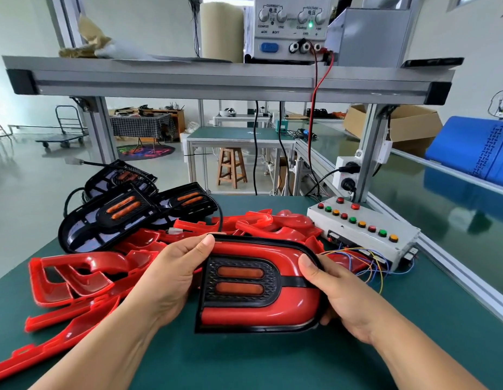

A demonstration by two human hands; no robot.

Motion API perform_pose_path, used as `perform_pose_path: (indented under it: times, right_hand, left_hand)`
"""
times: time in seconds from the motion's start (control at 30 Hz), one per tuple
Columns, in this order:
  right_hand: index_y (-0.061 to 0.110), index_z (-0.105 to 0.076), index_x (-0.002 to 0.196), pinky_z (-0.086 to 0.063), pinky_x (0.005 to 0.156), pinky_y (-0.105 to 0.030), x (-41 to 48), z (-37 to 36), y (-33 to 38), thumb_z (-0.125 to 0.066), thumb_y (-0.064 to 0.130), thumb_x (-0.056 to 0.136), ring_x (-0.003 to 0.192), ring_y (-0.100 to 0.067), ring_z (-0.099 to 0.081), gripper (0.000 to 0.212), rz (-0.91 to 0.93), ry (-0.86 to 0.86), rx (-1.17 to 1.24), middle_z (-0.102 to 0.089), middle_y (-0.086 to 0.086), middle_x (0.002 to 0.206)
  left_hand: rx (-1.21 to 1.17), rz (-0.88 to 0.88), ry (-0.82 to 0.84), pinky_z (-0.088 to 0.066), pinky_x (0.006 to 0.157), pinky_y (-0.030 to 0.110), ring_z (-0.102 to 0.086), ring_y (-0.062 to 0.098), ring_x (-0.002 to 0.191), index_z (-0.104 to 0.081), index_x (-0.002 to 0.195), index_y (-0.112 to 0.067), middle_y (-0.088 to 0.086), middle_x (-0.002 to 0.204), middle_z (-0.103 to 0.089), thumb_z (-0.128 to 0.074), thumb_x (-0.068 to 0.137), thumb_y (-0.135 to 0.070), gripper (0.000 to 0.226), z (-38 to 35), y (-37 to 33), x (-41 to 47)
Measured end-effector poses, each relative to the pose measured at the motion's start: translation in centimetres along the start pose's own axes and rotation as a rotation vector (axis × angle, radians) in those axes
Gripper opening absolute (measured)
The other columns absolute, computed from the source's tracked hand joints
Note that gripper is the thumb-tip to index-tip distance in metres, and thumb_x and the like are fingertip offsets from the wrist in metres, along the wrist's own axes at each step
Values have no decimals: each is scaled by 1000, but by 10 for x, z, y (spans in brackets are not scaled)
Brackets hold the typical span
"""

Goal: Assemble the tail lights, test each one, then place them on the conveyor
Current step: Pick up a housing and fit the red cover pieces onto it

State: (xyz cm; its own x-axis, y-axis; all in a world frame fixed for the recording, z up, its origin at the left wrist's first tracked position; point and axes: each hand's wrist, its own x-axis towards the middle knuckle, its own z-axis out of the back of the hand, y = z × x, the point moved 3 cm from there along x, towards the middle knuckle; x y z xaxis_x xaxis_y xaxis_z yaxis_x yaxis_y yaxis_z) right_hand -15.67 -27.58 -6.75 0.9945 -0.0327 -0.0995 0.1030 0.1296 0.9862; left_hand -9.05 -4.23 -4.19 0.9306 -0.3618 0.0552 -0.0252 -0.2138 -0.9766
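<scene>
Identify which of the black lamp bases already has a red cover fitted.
The tail light held between the left hand and right hand: its red cover is on. The three bases piled behind are bare.

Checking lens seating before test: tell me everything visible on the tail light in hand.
The tail light is a glossy red plastic U-shaped lens in a black rim, around a black honeycomb-textured insert with two unlit amber oblongs. A black bar runs from the insert to the rounded right end. It is held face-up over the green table; the left hand grips its upper left corner, the right hand its right end.
</scene>
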Motion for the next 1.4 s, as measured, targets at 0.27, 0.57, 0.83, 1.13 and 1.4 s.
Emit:
perform_pose_path:
  times: [0.27,0.57,0.83,1.13,1.4]
  right_hand:
    - [24,-49,127,-55,47,-22,-21,10,6,-79,61,68,61,-21,-71,76,-218,569,-73,-69,-21,92]
    - [39,-65,115,-59,55,-26,-18,18,2,-84,56,65,71,-24,-72,57,-201,615,-49,-68,-20,106]
    - [27,-57,123,-58,53,-25,-16,19,-1,-84,57,64,69,-23,-73,71,-229,593,-52,-68,-25,106]
    - [22,-53,127,-57,52,-24,-19,16,4,-81,63,63,66,-22,-72,81,-214,561,-77,-70,-21,101]
    - [18,-51,127,-53,48,-21,-18,11,6,-74,66,69,60,-19,-70,78,-205,497,-173,-71,-19,94]
  left_hand:
    - [169,231,374,-57,87,40,-65,37,107,-69,114,-3,29,119,-63,-90,62,-36,65,30,-4,-6]
    - [705,12,-239,-56,58,24,-68,13,63,-74,92,-14,2,71,-72,-65,91,-12,9,70,-23,17]
    - [1497,-27,-83,-41,71,25,-57,13,83,-57,76,-30,-14,78,-57,-65,85,-38,15,36,-20,31]
    - [1220,180,-40,-37,57,24,-49,17,68,-63,94,-14,-4,71,-54,-68,77,-15,18,41,-12,27]
    - [223,293,9,-51,62,29,-61,9,57,-66,106,-8,-1,65,-64,-48,83,10,34,31,-23,16]
